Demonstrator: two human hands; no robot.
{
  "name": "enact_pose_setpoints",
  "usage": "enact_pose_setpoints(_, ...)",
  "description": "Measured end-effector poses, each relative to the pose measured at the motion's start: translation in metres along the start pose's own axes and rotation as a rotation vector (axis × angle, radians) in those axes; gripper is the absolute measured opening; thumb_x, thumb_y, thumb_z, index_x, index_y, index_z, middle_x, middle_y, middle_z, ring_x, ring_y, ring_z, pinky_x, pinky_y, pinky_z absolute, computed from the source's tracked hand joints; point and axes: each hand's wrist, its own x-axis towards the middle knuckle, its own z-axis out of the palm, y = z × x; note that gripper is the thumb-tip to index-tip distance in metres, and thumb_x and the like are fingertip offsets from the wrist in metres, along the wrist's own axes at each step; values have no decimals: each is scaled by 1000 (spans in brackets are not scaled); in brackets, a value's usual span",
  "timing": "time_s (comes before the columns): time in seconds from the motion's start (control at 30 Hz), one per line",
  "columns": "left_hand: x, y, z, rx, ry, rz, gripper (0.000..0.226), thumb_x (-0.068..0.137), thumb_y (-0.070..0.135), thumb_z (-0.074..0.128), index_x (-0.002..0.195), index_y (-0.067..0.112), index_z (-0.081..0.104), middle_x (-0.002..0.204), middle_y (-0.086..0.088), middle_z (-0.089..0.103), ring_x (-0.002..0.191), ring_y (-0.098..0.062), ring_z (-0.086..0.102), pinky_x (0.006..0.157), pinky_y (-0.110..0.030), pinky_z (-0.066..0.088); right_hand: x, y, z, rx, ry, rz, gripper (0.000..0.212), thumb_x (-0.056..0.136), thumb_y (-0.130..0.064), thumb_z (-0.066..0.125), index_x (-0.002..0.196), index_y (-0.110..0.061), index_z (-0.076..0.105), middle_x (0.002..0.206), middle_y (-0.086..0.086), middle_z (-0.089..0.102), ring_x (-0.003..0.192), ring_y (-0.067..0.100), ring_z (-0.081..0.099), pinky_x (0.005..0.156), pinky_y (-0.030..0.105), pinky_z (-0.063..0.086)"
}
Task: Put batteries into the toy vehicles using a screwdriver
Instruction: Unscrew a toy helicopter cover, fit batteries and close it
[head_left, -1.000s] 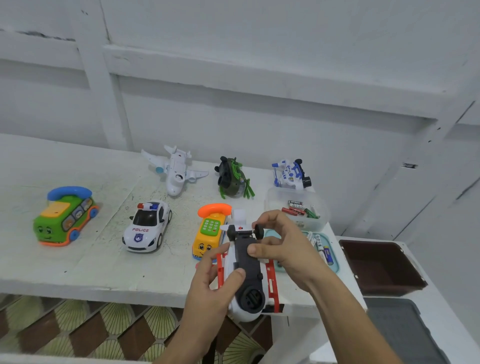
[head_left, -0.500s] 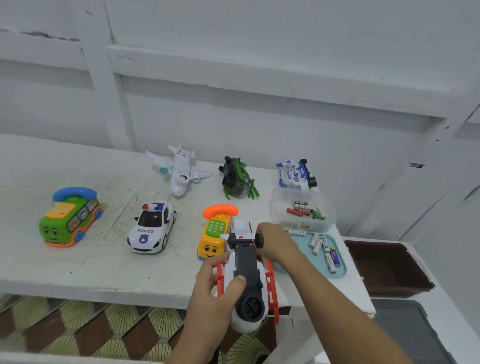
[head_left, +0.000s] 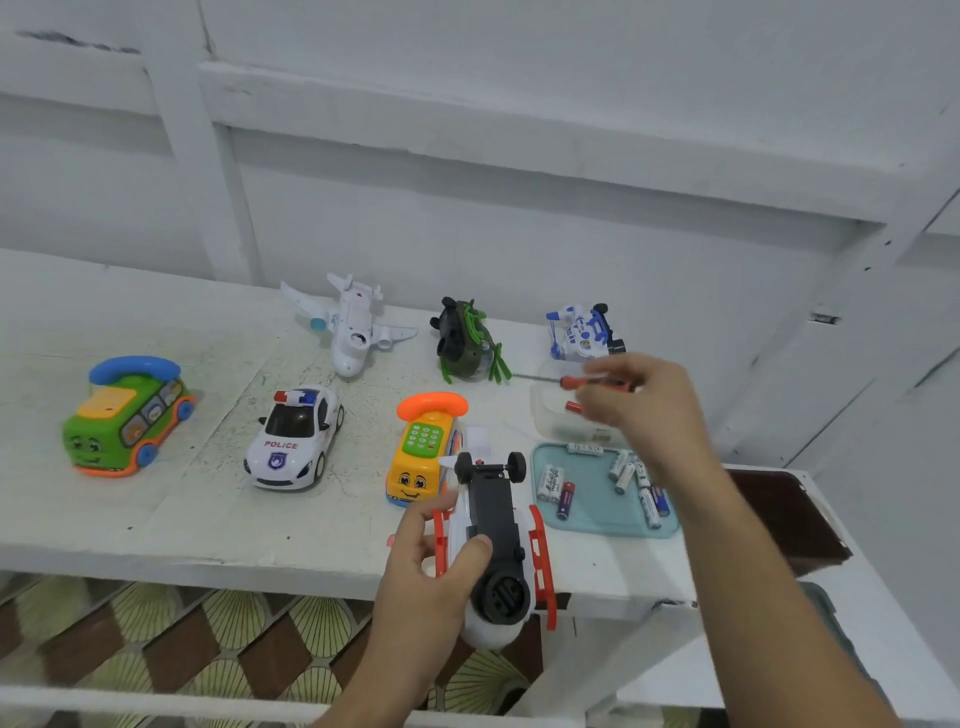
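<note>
The left hand (head_left: 431, 566) is wrapped around an upturned white toy vehicle with red side rails (head_left: 491, 551), black underside up. Up and right of it, the blurred right hand (head_left: 639, 405) seems to pinch a thin orange-handled screwdriver (head_left: 576, 382) above a clear plastic tub (head_left: 558, 415).

the toy (head_left: 491, 551) in the left hand (head_left: 431, 566) is shiny white plastic, with a dull black plastic belly and bright orange plastic rails. the screwdriver (head_left: 566, 382) in the right hand (head_left: 644, 410) has a thin grey metal rod and an orange plastic grip. under that hand sits a see-through plastic tub (head_left: 550, 415). near the wrist, the pale blue lid (head_left: 592, 514) looks smooth, and the batteries (head_left: 558, 491) on it shine a bit. the table (head_left: 182, 519) past the left hand is white painted, rough and chipped. the police car (head_left: 293, 439) there is glossy plastic.
</note>
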Motion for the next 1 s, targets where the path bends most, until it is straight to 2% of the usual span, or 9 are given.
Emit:
enact_pose_setpoints(0.1, 0, 0, 3, 5, -4, -7, 34, 86, 21, 70, 96, 51, 61, 91, -5, 71, 85, -25, 71, 77, -51, 59, -18, -23, -16, 313, 55, -100, 36, 77, 10, 72, 105, -11, 63, 92, 9, 63, 84, 30, 73, 73, 38, 60)
enact_pose_setpoints(0.2, 0, 0, 7, 2, -12, -10, 33, 86, 23, 70, 97, 52, 60, 94, -6, 70, 86, -28, 71, 76, -53, 59, -35, -35, -19, 431, 75, -211, 42, 79, 16, 66, 107, -13, 57, 96, 12, 63, 82, 29, 74, 71, 37, 61)
enact_pose_setpoints(0.3, 0, -1, 9, 2, -13, -10, 31, 85, 25, 70, 98, 51, 60, 97, -8, 68, 86, -29, 71, 77, -56, 58, -44, -35, -16, 356, 111, -319, 41, 80, 17, 63, 106, -14, 58, 97, 10, 67, 82, 24, 73, 69, 36, 61)
enact_pose_setpoints(0.4, -1, -2, 11, 4, -19, -8, 31, 85, 25, 70, 97, 52, 60, 97, -10, 67, 85, -30, 70, 74, -53, 58, -46, -26, -8, 242, 98, -384, 42, 81, 17, 60, 108, -15, 61, 91, 10, 67, 83, 26, 69, 69, 37, 61)
enact_pose_setpoints(0.53, -1, -2, 13, 3, -21, -9, 33, 86, 25, 71, 97, 54, 59, 100, -10, 67, 90, -29, 69, 75, -52, 59, -50, -13, 1, 125, 56, -404, 53, 83, 11, 58, 119, -27, 60, 90, -4, 66, 86, 20, 66, 75, 42, 60)
enact_pose_setpoints(0.63, -2, -2, 14, 3, -24, -13, 31, 83, 31, 73, 98, 55, 59, 100, -8, 67, 94, -28, 69, 78, -55, 58, -50, -10, 1, 113, 56, -414, 54, 84, 9, 59, 122, -29, 59, 92, -10, 66, 91, 18, 65, 77, 44, 60)
enact_pose_setpoints(0.7, -3, -2, 15, 4, -20, -11, 32, 84, 28, 72, 96, 55, 59, 99, -7, 68, 94, -28, 69, 78, -54, 59, -50, -10, 0, 131, 59, -426, 55, 84, 10, 59, 121, -31, 59, 92, -9, 66, 91, 19, 65, 77, 44, 60)
enact_pose_setpoints(0.83, -4, -2, 16, 15, -20, -9, 32, 86, 26, 71, 97, 54, 59, 101, -8, 67, 95, -28, 69, 78, -55, 59, -50, -10, -1, 127, 60, -446, 53, 85, 9, 60, 121, -31, 57, 92, -11, 65, 92, 13, 64, 77, 38, 61)
enact_pose_setpoints(1.0, -5, -3, 17, 6, -14, -21, 32, 85, 24, 70, 96, 53, 60, 95, -10, 67, 87, -28, 71, 74, -51, 60, -52, -4, 0, 140, 43, -436, 56, 84, 10, 59, 122, -31, 58, 90, -13, 65, 90, 11, 63, 78, 44, 60)
